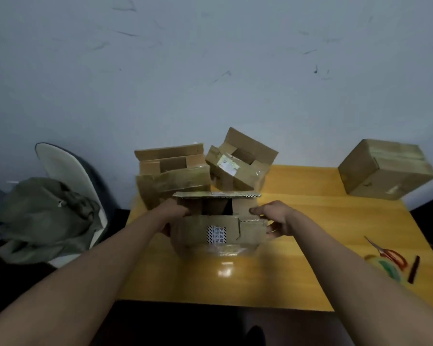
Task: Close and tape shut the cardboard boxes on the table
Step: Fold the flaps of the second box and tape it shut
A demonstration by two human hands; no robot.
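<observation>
Behind everything stands a pale grey wall [210, 58] with dark scuff marks, and below it a yellow wooden table [310, 216] takes the middle and right of the view. At the far left a white chair [68, 171] carries a crumpled green cloth [45, 216]. Next, at the left back corner of the table, an open cardboard box [173, 176] stands with its flaps up, and just beside it on the right a second open box [240, 163] sits tilted, with a white label on its flap. In front of these two, in the middle of the table, is the near box [218, 228], still open on top, its back flap upright and its front flap with a striped sticker folded toward the person. The left hand [173, 213] grips the left end of this box, fingers curled over the upper edge and reaching inside the opening. The right hand [273, 218] holds the right end, fingers bent over the top edge at the corner and the thumb lower, against the side wall. Further right, at the back corner, a closed box [385, 168] sealed with tape stands well apart. Near the right front edge lie red-handled scissors [388, 253], a roll of tape [385, 268] touching them, and a small dark stick [413, 269] just beside.
</observation>
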